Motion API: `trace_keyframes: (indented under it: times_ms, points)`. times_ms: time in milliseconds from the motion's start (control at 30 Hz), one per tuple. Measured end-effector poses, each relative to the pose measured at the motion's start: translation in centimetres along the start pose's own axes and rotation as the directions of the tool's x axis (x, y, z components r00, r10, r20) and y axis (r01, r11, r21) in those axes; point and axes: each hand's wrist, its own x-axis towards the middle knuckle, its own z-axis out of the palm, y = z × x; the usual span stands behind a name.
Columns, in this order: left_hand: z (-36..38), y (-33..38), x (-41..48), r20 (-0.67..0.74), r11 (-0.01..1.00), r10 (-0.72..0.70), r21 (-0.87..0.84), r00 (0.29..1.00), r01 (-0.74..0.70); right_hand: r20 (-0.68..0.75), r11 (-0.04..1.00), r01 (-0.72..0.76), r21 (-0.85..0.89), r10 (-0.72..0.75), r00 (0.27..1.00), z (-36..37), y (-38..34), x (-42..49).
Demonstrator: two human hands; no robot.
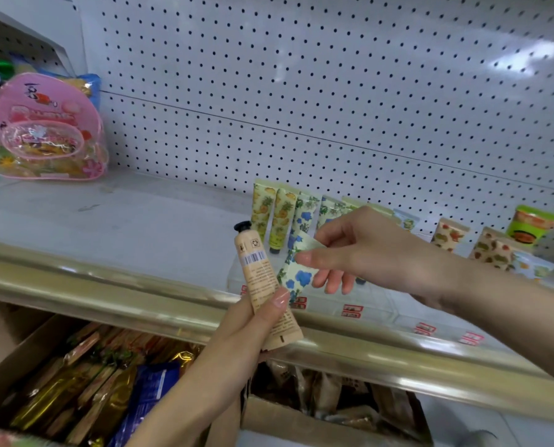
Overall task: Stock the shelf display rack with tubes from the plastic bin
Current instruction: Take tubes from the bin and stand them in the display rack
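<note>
— Beige tube: who's got it?

— My left hand. The fingers are curled round its lower half, black cap up, just above the gold shelf rail. My right hand pinches the blue-flowered tube between thumb and fingertips, over the clear display rack.

— Which step, then?

— Placing, I'd say. The blue one should go first, lowered cap down among the row of standing tubes without knocking its neighbours. The beige one then needs a slot of its own. I can't see the plastic bin from here.
</note>
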Motion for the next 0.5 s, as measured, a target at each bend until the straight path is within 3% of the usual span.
trace_keyframes:
  times_ms: [233, 500]
  points:
    - [0.3, -0.4, -0.2, -0.042, 0.986, 0.122, 0.115, 0.992, -0.117, -0.047, 0.992, -0.116, 0.055, 0.119, 0.992, 0.8, 0.3, -0.5]
    - [0.0, 0.0, -0.5, -0.061, 0.978, 0.201, 0.076, 0.978, -0.196, -0.067, 0.999, -0.026, -0.033, 0.024, 0.997, -1.1, 0.0, 0.0]
